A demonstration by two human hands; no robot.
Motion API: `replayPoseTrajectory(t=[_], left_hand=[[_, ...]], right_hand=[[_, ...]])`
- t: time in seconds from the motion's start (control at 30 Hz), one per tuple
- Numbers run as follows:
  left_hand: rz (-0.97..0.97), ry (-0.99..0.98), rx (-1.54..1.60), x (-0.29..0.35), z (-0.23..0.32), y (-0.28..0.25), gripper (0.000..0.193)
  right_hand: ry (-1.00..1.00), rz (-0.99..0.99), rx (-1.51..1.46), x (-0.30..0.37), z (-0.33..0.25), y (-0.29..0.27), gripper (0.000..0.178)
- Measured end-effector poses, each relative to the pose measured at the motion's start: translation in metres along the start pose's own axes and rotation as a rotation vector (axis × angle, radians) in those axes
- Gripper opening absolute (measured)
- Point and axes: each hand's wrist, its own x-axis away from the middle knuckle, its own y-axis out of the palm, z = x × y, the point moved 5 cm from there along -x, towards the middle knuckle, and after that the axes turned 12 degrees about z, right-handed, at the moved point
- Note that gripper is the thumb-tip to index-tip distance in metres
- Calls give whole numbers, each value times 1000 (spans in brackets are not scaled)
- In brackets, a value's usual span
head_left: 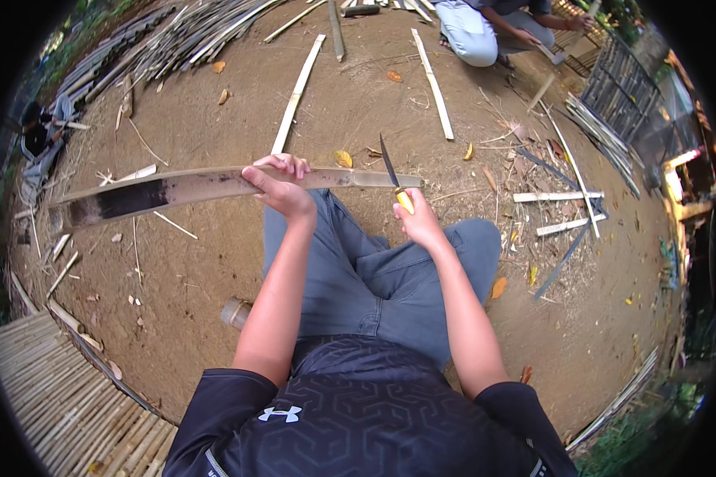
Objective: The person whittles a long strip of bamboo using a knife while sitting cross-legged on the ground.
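A long split bamboo strip (207,188), pale brown with a dark stained patch toward its left end, lies crosswise in front of me above my lap. My left hand (282,187) is wrapped round it near the middle, thumb on the near side and fingers over the far edge. In my right hand (418,219) is a knife (390,163) with a yellow handle and a narrow dark blade pointing up and away. The blade's base is beside the strip's right end; I cannot tell whether they touch.
Pale bamboo slats (300,91) lie on the dirt ahead, with a bamboo pile (191,40) at far left. A person (473,36) crouches at far right holding a tool; another person (44,135) sits at left. A slatted bamboo platform (71,397) stands lower left.
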Motion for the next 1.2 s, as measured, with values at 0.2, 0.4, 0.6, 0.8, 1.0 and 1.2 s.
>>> replayPoseTrajectory(t=[0.2, 0.4, 0.6, 0.8, 1.0, 1.2], left_hand=[[19, -47, -100, -11, 0, 18, 70], [-49, -79, -3, -16, -13, 38, 73], [-178, -140, -76, -11, -19, 60, 75], [-112, -111, -2, -31, -21, 63, 73], [-146, -93, -6, -23, -21, 64, 75], [-191, -100, 30, -16, -23, 71, 75]], right_hand=[[-56, -56, 138, 16, -94, -9, 41], [-74, 23, 320, 5, -91, 5, 46], [-87, 77, 442, 0, -109, -6, 45], [-129, 39, 432, -6, -132, 0, 43], [-62, 64, 417, -19, -125, -1, 44], [-6, 33, 425, -18, -108, -1, 47]])
